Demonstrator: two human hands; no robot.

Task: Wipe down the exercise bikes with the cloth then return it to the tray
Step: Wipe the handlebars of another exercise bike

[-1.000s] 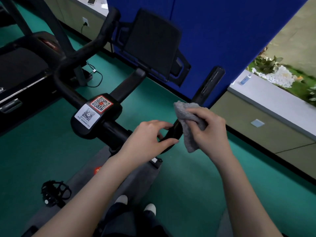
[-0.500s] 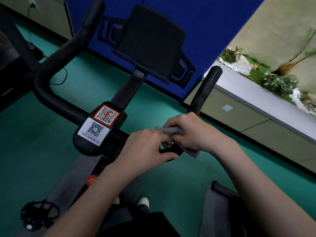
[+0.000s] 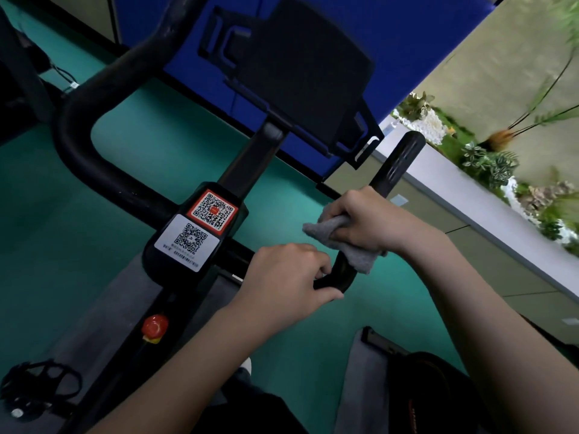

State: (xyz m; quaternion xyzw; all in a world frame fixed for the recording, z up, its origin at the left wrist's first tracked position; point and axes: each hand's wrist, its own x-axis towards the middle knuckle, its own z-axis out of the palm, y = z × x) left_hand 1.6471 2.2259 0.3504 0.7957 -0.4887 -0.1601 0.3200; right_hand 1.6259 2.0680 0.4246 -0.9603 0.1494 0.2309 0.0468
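Gripping the cloth (image 3: 355, 258) round the right horn of the bar (image 3: 395, 161), the right hand (image 3: 372, 223) has climbed since half a second ago, when it pressed the cloth low at the bend, right against the left hand (image 3: 288, 277). The two hands are now apart. The cloth is bunched in the right fist, one grey end poking out toward the bike's middle and the other hanging below the fist against the bar. The left hand has kept its place, fingers curled round the bend, steadying the bike. I read this as an upward stroke along the horn: the lower part looks done, the bare black tip above the fist is not yet wiped, and the rest of the bike remains. The tray is out of view, so the return is far off. At the bar's centre is a block with two QR labels (image 3: 200, 228), and above it a dark screen holder (image 3: 302, 67) in front of a blue panel (image 3: 423, 32). A red knob (image 3: 155, 327) sits on the frame below, a pedal (image 3: 34, 383) at the lower left. A ledge (image 3: 454, 170) with plants runs along the right. Nothing blocks the horn's tip; the holder's bracket comes near it.
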